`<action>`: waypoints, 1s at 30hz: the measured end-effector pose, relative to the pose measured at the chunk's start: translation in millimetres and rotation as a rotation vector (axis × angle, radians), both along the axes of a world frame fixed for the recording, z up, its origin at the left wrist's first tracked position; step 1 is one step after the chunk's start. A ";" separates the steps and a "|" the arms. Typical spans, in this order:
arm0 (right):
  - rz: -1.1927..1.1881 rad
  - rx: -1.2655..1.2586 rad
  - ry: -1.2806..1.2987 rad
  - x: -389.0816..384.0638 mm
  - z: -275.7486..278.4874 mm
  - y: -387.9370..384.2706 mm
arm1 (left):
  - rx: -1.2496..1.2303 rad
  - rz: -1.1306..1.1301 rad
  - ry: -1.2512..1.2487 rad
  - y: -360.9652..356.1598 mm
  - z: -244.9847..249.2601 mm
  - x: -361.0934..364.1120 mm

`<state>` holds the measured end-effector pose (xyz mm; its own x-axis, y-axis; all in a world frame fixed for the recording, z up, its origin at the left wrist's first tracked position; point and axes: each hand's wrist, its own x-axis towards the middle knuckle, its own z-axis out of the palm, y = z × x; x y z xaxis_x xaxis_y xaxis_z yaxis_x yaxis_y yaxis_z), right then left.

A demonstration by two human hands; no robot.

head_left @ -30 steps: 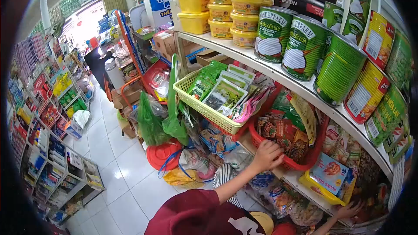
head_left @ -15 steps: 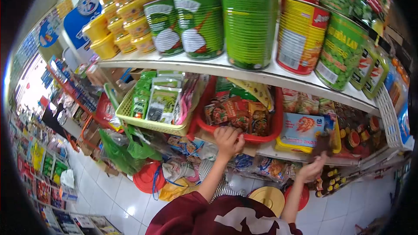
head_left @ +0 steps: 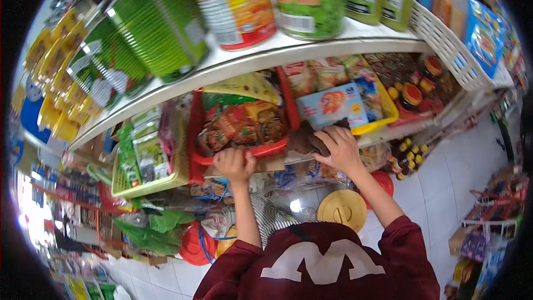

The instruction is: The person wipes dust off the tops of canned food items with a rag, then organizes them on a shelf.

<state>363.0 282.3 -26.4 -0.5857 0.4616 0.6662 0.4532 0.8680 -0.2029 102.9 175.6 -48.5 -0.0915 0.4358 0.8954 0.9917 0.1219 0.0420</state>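
Observation:
My left hand (head_left: 235,165) is closed on the front rim of the red basket (head_left: 242,153), which holds seasoning packets (head_left: 236,125) and a yellow bag. A dark brown cloth (head_left: 306,140) is in my right hand (head_left: 340,148), pressed on the shelf edge between the red basket and the yellow basket (head_left: 383,123). Inside that yellow basket lies a blue box (head_left: 328,105) with a red shrimp picture. At the left, beside the red basket, sits a pale green basket (head_left: 151,190) of packets.
Large cans (head_left: 158,25) and green bottles (head_left: 397,0) line the upper shelf (head_left: 244,60) above my hands. Jars (head_left: 411,95) stand right of the yellow basket. Below are a yellow lid (head_left: 342,211), a red lid (head_left: 195,247) and green plastic bags (head_left: 150,230).
The view has turned to the right. My right hand has moved left with the cloth, from in front of the yellow basket to beside the red basket. My left hand stays on the red rim.

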 end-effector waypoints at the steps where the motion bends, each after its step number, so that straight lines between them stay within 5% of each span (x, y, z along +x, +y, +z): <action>1: -0.009 0.019 -0.029 10.5 1.8 4.8 | 0.013 -0.006 -0.002 2.6 -0.8 0.8; 6: -0.082 0.118 -0.114 71.6 -4.4 24.7 | 0.083 -0.002 0.023 6.5 -3.5 -0.6; 12: -0.552 0.041 -0.008 144.6 -20.7 58.8 | -0.008 -0.002 -0.039 -0.6 -1.4 6.0; 16: -0.567 0.007 0.246 124.0 -34.8 60.6 | -0.061 -0.007 -0.088 -4.0 4.5 11.2; 30: -0.706 -0.096 0.164 83.0 -16.0 25.4 | 0.043 -0.003 0.020 1.7 -4.5 2.2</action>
<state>446.0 307.7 -42.4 -0.0233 0.7534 0.6571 0.8555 0.3551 -0.3768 105.2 177.4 -53.0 -0.0720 0.3972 0.9149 0.9927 0.1177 0.0270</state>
